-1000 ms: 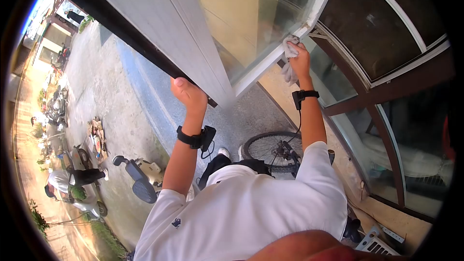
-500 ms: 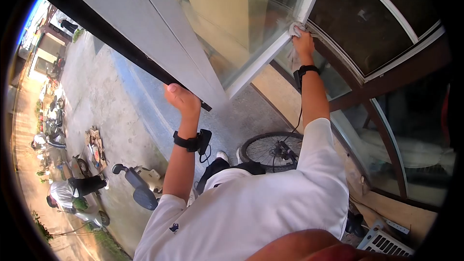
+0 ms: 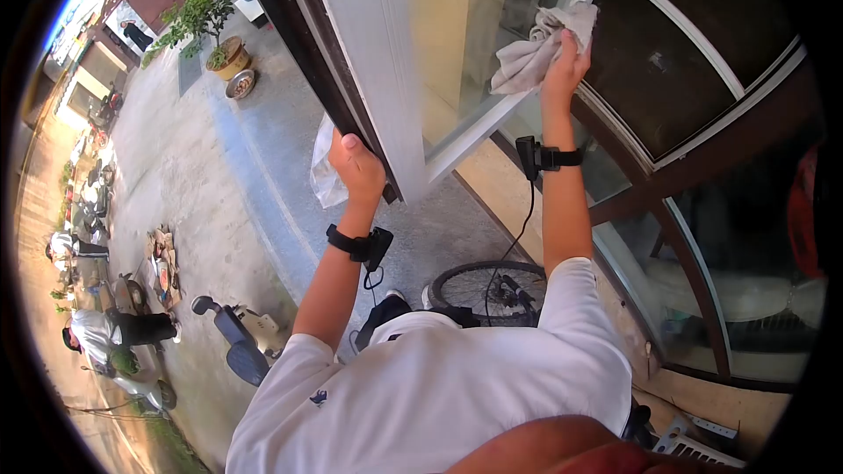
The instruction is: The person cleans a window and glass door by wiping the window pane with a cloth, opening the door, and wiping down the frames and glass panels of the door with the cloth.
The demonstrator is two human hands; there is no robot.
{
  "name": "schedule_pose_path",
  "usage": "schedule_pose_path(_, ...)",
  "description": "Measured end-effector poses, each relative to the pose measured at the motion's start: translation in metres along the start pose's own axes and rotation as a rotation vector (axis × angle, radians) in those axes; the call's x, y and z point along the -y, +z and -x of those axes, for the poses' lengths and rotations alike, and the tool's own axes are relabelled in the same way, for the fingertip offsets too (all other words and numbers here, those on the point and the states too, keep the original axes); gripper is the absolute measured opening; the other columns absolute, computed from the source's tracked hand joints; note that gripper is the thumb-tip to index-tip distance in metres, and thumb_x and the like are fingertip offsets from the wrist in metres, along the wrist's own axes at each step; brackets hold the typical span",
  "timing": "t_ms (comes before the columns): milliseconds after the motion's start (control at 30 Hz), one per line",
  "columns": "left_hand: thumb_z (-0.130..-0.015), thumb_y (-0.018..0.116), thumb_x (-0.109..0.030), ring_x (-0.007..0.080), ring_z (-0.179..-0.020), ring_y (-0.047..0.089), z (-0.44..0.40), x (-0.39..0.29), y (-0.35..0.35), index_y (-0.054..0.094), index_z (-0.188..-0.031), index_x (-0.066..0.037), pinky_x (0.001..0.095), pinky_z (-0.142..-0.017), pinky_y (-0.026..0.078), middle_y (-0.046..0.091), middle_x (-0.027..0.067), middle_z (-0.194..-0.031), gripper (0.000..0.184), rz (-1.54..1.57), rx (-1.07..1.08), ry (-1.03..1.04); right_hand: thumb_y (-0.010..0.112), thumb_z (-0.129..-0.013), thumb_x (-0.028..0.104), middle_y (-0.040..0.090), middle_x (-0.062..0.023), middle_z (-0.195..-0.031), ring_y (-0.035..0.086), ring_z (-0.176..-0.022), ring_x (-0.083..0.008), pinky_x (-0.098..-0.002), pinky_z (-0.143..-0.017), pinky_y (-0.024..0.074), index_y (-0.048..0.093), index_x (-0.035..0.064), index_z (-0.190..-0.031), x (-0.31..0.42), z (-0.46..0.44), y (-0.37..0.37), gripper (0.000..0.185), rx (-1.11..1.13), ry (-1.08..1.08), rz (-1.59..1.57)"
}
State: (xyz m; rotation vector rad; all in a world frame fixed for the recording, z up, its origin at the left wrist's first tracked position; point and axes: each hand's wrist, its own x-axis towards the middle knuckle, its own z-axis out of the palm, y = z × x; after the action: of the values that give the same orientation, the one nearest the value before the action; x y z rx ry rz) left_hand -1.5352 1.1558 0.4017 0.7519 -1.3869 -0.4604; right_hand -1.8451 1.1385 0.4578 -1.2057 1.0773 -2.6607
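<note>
My left hand (image 3: pixel 358 167) is wrapped round the dark outer edge of a white-framed window sash (image 3: pixel 373 53), its thumb on the near side. A clear plastic sheet (image 3: pixel 327 167) shows behind that hand. My right hand (image 3: pixel 566 75) holds a crumpled grey-white cloth (image 3: pixel 536 53) at the glass pane (image 3: pixel 439 53), near the far side of the frame. The cloth hangs to the left of the fingers, over the glass and the lower white rail (image 3: pixel 479 130).
Below stands a bicycle wheel (image 3: pixel 483 290) by the wall. To the left are a parked scooter (image 3: pixel 241 333), cardboard (image 3: pixel 163 268), a potted plant (image 3: pixel 230 57) and several people in the distance. Dark framed windows (image 3: pixel 667 53) fill the right side.
The sash has swung to the right, and my left hand has moved right with it. My right hand has risen a little, and the cloth is more spread out. The potted plant has come into view.
</note>
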Motion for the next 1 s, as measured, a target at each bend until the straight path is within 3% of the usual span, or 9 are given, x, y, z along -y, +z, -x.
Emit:
schedule_pose_path(100,-0.1,0.026,-0.059,0.0223,-0.092,0.064,-0.002,0.0,0.001,0.058,-0.117,0.005,0.0323,-0.081,0.047,0.067,0.0148,-0.101,0.074,0.017,0.003,0.031,0.055,-0.089,0.012,0.043,-0.0217,-0.129,0.042,-0.12,-0.0368,-0.042,-0.104,0.0338,0.049,0.0103,-0.14,0.022,0.022,0.032,0.051,0.346,-0.323,0.528)
schedule_pose_path(200,-0.101,0.025,-0.058,0.0225,-0.09,0.064,-0.002,-0.003,-0.001,0.058,-0.116,0.005,0.0324,-0.079,0.047,0.067,0.0145,-0.099,0.073,-0.006,0.012,0.039,0.057,-0.088,0.014,0.039,-0.0256,-0.131,0.038,-0.123,-0.0399,-0.0458,-0.105,0.0324,0.05,0.0147,-0.14,0.0,0.033,0.041,0.052,0.233,-0.358,0.691)
schedule_pose_path(300,-0.101,0.025,-0.057,0.0238,-0.085,0.064,-0.002,0.002,-0.001,0.059,-0.112,0.005,0.0338,-0.075,0.047,0.066,0.0148,-0.094,0.071,-0.022,0.0,0.046,0.055,-0.09,0.017,0.041,-0.029,-0.129,0.043,-0.12,-0.0425,-0.0467,-0.102,0.0354,0.051,0.0105,-0.138,-0.039,0.02,0.022,0.049,0.109,-0.255,0.658)
schedule_pose_path(433,-0.102,0.025,-0.055,0.0268,-0.077,0.064,-0.001,0.0,0.0,0.061,-0.105,0.004,0.0357,-0.068,0.047,0.066,0.0158,-0.088,0.069,-0.056,-0.001,0.061,0.049,-0.093,0.028,0.061,-0.0308,-0.11,0.055,-0.105,-0.0477,-0.0502,-0.093,0.0431,0.057,0.0017,-0.127,-0.109,0.024,-0.038,0.043,0.048,0.209,0.989)
schedule_pose_path(500,-0.102,0.024,-0.054,0.0275,-0.076,0.064,-0.001,0.0,0.0,0.061,-0.105,0.003,0.0359,-0.068,0.047,0.066,0.0161,-0.087,0.069,-0.066,0.001,0.074,0.05,-0.091,0.033,0.066,-0.0274,-0.1,0.06,-0.1,-0.0454,-0.05,-0.089,0.0468,0.063,0.0029,-0.118,-0.132,0.053,-0.07,0.042,0.193,0.393,1.086)
schedule_pose_path(633,-0.103,0.024,-0.052,0.0295,-0.076,0.065,-0.007,-0.009,0.005,0.062,-0.104,0.003,0.0363,-0.067,0.047,0.066,0.0159,-0.085,0.067,-0.054,-0.069,0.149,0.055,-0.087,0.035,0.067,-0.0252,-0.097,0.063,-0.097,-0.0443,-0.0482,-0.087,0.0496,0.066,0.0057,-0.113,-0.074,0.083,-0.069,0.041,0.472,0.429,1.168)
schedule_pose_path(733,-0.103,0.025,-0.052,0.0296,-0.076,0.065,-0.004,-0.002,-0.001,0.062,-0.104,0.002,0.0367,-0.067,0.048,0.066,0.0155,-0.086,0.065,-0.077,0.011,0.068,0.06,-0.082,0.032,0.067,-0.0248,-0.102,0.062,-0.099,-0.0428,-0.046,-0.089,0.0494,0.067,0.0092,-0.115,-0.04,0.109,-0.079,0.04,0.919,0.359,1.167)
schedule_pose_path(933,-0.103,0.03,-0.045,0.0316,-0.064,0.058,-0.003,0.01,0.0,0.06,-0.091,0.001,0.0394,-0.059,0.043,0.057,0.0162,-0.071,0.056,-0.085,-0.037,0.109,0.058,-0.083,0.031,0.065,-0.0223,-0.112,0.061,-0.103,-0.0412,-0.0455,-0.09,0.0494,0.066,0.0162,-0.119,-0.055,0.068,-0.108,0.04,0.699,0.351,1.428)
schedule_pose_path(1000,-0.104,0.032,-0.04,0.0332,-0.059,0.053,-0.007,0.006,0.003,0.058,-0.086,0.0,0.0408,-0.056,0.039,0.052,0.0159,-0.066,0.052,-0.042,-0.084,0.174,0.057,-0.083,0.031,0.064,-0.0237,-0.112,0.06,-0.104,-0.0415,-0.0443,-0.091,0.0486,0.065,0.0118,-0.12,-0.051,0.049,-0.095,0.042,0.552,0.331,1.412)
